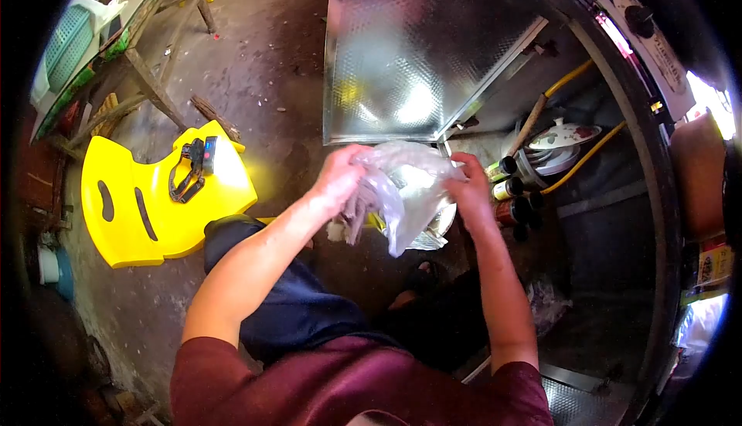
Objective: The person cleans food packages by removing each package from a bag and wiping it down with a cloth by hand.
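Note:
A clear plastic bag (417,165) is stretched between my two hands, its lower part hanging down. My left hand (342,173) is closed on the bag's left edge. Below that hand hangs a crumpled greyish cloth-like thing (357,208); whether the hand grips it too is unclear. My right hand (470,188) pinches the bag's right edge. Behind the bag, a shiny silvery thing (430,239) shows in part, low near the floor; its kind is hidden.
An open metal door panel (402,63) stands ahead. Inside the cabinet are several jars (507,188), a pot lid (564,134) and a yellow hose (587,159). On the left, a yellow plastic chair (131,225) carries a black strap with a small device (193,165). A wooden-legged table (147,78) stands beyond.

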Demonstrator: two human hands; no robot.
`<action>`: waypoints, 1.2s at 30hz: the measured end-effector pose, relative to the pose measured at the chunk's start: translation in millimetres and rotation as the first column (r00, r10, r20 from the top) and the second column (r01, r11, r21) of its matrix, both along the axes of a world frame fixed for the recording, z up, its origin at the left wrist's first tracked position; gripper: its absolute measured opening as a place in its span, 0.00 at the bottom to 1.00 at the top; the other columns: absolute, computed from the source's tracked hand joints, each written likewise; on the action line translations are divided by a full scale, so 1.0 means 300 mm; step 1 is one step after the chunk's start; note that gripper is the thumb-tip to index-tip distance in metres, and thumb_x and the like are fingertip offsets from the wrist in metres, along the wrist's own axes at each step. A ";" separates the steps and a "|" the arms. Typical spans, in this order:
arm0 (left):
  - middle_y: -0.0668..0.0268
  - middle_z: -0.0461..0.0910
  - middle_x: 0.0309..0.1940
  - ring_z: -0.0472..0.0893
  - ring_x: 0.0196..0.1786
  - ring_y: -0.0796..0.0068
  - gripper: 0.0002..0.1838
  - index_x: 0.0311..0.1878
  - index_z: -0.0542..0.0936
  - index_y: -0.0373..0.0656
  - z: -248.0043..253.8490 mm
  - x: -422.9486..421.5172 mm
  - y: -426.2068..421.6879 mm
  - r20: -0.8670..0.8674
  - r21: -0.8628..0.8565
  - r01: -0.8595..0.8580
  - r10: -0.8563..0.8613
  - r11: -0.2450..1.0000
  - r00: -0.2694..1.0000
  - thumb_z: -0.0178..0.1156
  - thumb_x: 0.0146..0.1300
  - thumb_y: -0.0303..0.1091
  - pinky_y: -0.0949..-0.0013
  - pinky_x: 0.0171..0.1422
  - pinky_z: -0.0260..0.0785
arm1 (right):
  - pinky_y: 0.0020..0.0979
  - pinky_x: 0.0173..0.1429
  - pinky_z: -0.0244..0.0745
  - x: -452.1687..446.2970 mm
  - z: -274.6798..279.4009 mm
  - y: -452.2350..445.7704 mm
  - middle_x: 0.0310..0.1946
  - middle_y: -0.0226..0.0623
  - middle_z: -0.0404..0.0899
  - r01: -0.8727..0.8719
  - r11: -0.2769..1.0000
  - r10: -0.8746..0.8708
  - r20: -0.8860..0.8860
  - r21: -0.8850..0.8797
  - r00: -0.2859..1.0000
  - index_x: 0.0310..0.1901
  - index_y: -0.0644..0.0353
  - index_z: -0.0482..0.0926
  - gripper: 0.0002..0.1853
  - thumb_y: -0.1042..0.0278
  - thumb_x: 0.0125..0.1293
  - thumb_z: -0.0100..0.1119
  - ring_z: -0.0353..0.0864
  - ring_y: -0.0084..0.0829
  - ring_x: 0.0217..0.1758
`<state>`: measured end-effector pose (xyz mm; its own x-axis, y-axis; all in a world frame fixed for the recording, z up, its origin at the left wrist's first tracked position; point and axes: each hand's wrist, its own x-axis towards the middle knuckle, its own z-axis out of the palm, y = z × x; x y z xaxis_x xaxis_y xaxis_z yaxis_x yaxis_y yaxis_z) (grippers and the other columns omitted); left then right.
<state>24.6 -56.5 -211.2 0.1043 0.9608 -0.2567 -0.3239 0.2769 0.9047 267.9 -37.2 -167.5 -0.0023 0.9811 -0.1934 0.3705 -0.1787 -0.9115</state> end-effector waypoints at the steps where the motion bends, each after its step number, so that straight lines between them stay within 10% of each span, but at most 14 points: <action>1: 0.61 0.80 0.43 0.78 0.47 0.73 0.15 0.49 0.77 0.35 -0.002 -0.018 -0.005 -0.069 0.027 -0.003 0.005 1.000 0.998 0.52 0.59 0.23 0.69 0.53 0.70 | 0.29 0.34 0.75 0.059 -0.037 0.015 0.40 0.39 0.76 0.046 0.997 -0.046 0.001 0.054 0.999 0.55 0.57 0.70 0.25 0.83 0.53 0.59 0.79 0.29 0.36; 6: 0.61 0.80 0.40 0.78 0.42 0.71 0.15 0.49 0.76 0.35 -0.074 -0.065 -0.059 -0.553 0.222 0.136 0.010 0.966 0.833 0.54 0.58 0.27 0.69 0.51 0.70 | 0.26 0.38 0.72 0.112 -0.152 -0.001 0.39 0.36 0.77 -0.013 0.993 0.033 -0.176 0.115 0.984 0.51 0.61 0.72 0.19 0.80 0.56 0.50 0.76 0.24 0.37; 10: 0.48 0.80 0.42 0.79 0.49 0.47 0.21 0.51 0.73 0.40 -0.049 -0.079 -0.154 -0.800 0.039 0.243 -0.115 0.969 0.588 0.59 0.53 0.36 0.54 0.52 0.70 | 0.27 0.40 0.73 -0.007 -0.028 -0.095 0.40 0.35 0.78 -0.189 0.972 0.146 -0.271 -0.140 0.951 0.53 0.64 0.72 0.18 0.76 0.59 0.45 0.77 0.24 0.35; 13: 0.48 0.80 0.44 0.78 0.50 0.47 0.23 0.53 0.73 0.42 -0.105 -0.114 -0.185 -0.842 -0.057 0.288 -0.201 0.956 0.500 0.59 0.51 0.34 0.54 0.53 0.70 | 0.25 0.38 0.72 -0.007 -0.080 -0.114 0.38 0.35 0.76 -0.300 0.950 0.284 -0.152 -0.091 0.947 0.53 0.65 0.71 0.21 0.80 0.56 0.44 0.75 0.23 0.31; 21: 0.50 0.80 0.46 0.79 0.52 0.52 0.24 0.54 0.73 0.42 -0.135 -0.153 -0.199 -0.780 0.114 0.233 -0.058 0.966 0.623 0.56 0.49 0.23 0.60 0.56 0.70 | 0.26 0.42 0.73 -0.011 -0.076 -0.144 0.41 0.36 0.76 -0.390 0.911 0.355 -0.226 -0.136 0.907 0.58 0.64 0.68 0.26 0.82 0.54 0.48 0.76 0.25 0.37; 27: 0.53 0.81 0.44 0.80 0.51 0.59 0.22 0.52 0.75 0.39 -0.101 -0.145 -0.176 -0.703 0.212 0.191 0.014 0.958 0.711 0.53 0.49 0.21 0.64 0.56 0.70 | 0.37 0.63 0.68 0.032 -0.015 -0.152 0.63 0.42 0.66 -0.631 0.766 0.605 -0.193 -0.126 0.773 0.71 0.56 0.51 0.47 0.70 0.52 0.66 0.72 0.36 0.61; 30: 0.58 0.81 0.43 0.79 0.49 0.68 0.22 0.52 0.75 0.37 -0.103 -0.128 -0.165 -0.593 0.235 0.237 -0.054 0.943 0.803 0.53 0.50 0.21 0.67 0.56 0.69 | 0.38 0.68 0.63 0.062 -0.113 -0.151 0.69 0.46 0.58 -0.604 0.790 0.571 0.486 -0.105 0.662 0.74 0.53 0.44 0.57 0.61 0.45 0.73 0.64 0.42 0.68; 31: 0.60 0.81 0.43 0.78 0.50 0.72 0.22 0.53 0.75 0.37 -0.060 -0.103 -0.170 -0.561 0.206 0.290 -0.130 0.935 0.818 0.53 0.51 0.20 0.69 0.57 0.69 | 0.36 0.72 0.56 0.030 -0.129 -0.160 0.72 0.47 0.51 -0.549 0.804 0.589 0.420 -0.226 0.690 0.74 0.54 0.44 0.61 0.56 0.41 0.76 0.56 0.43 0.73; 36: 0.66 0.78 0.48 0.75 0.50 0.77 0.22 0.57 0.73 0.35 -0.004 0.028 -0.181 -0.450 0.113 0.700 -0.592 0.705 0.669 0.59 0.61 0.32 0.69 0.59 0.66 | 0.41 0.64 0.68 -0.070 -0.267 -0.250 0.55 0.42 0.76 -0.545 0.827 0.553 -0.030 0.136 0.832 0.53 0.61 0.76 0.29 0.56 0.51 0.71 0.74 0.39 0.58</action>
